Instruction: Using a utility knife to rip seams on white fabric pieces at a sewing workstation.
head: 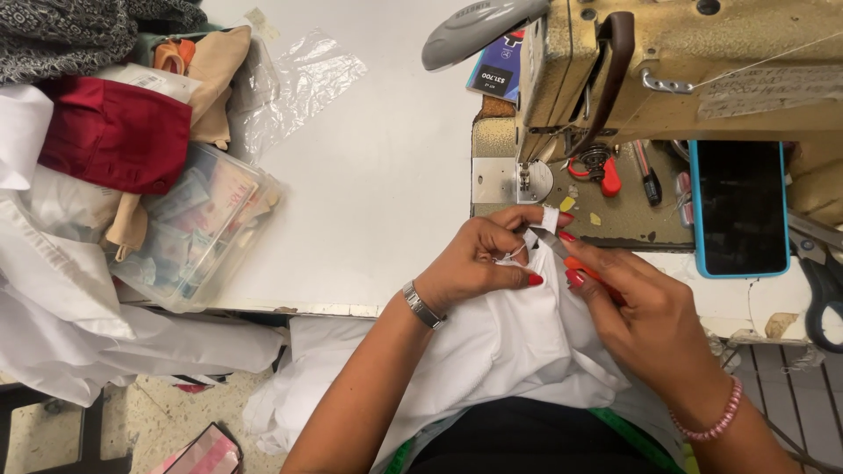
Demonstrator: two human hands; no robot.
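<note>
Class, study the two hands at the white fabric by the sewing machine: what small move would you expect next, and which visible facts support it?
Probably a small snip. The left hand pinches a fold of the white fabric and holds a thin thread taut, while the right hand points the orange-handled snips at that spot. The blade tip sits right at the pinched edge, so closing it there seems the likely move.

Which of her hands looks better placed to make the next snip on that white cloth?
Probably the right hand: it grips the orange-handled snips, tips at the white cloth, while the left hand pinches the fabric taut.
</note>
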